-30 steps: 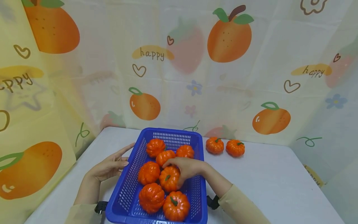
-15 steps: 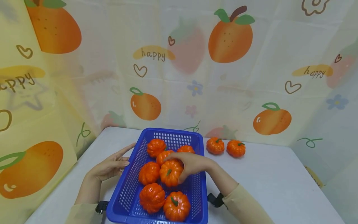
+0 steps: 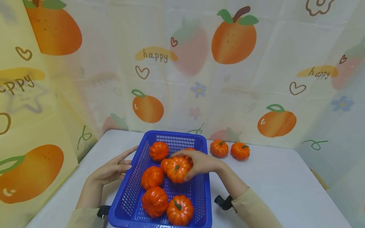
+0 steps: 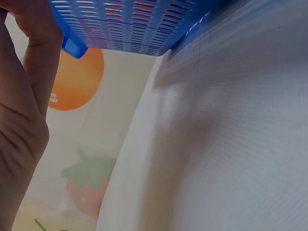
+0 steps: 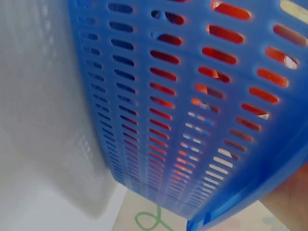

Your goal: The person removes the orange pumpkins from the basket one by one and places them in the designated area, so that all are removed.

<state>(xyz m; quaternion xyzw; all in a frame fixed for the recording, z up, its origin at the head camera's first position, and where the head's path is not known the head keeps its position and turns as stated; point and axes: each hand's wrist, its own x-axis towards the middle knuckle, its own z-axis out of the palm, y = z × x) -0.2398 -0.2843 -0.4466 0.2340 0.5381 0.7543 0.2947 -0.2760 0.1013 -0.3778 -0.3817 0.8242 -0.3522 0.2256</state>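
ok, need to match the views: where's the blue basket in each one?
Head: blue basket at lower centre, seen from above.
Left wrist: along the top edge, left to just past centre; outer side showing.
Right wrist: big, from centre to right edge; slotted outer side showing.
Shared landmark: white table, under it in head, right side in left wrist, left side in right wrist.

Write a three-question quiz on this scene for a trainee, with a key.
1. Which grips a pumpkin: the left hand or the right hand?
2. True or false: the left hand is inside the basket.
3. How many pumpkins sit on the table, outside the basket?

Key:
1. The right hand.
2. False; it is outside, by the basket's left side.
3. Two.
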